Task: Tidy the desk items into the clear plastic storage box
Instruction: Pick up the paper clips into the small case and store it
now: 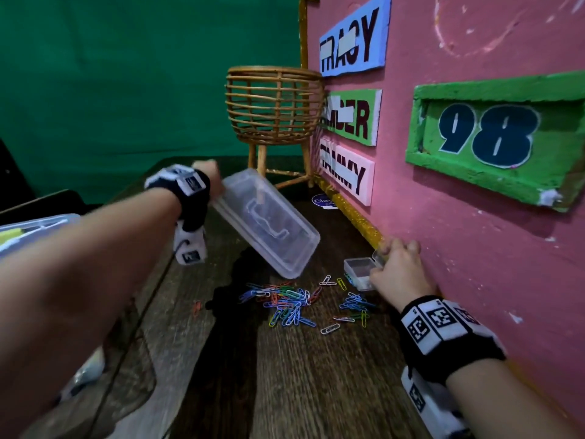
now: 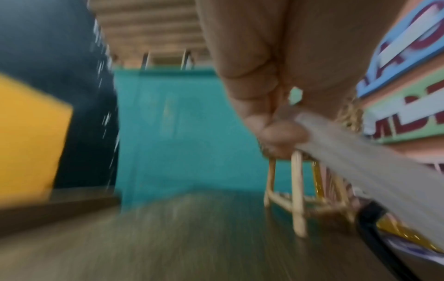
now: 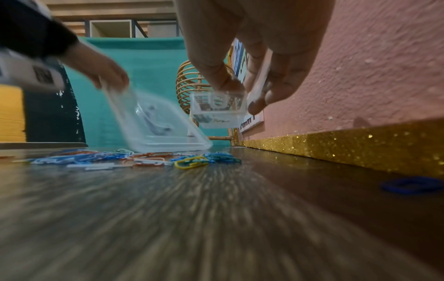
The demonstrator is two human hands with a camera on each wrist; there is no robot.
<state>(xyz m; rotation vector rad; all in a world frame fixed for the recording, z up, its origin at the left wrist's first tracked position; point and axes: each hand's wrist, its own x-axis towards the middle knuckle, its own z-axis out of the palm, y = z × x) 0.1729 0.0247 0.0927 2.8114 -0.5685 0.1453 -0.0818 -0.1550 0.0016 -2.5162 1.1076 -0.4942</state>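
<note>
Clear box in L grip (tilted)

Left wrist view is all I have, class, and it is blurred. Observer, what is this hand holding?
Observer: The left hand grips the end of a clear plastic lid or box, tilted, its lower corner near the desk.
Operator: What else is on the desk?
Observer: Coloured paper clips lie scattered just in front of that lower corner.
Operator: And the other hand?
Observer: The right hand holds a small clear case with its hinged lid open, beside the pink wall.
</note>
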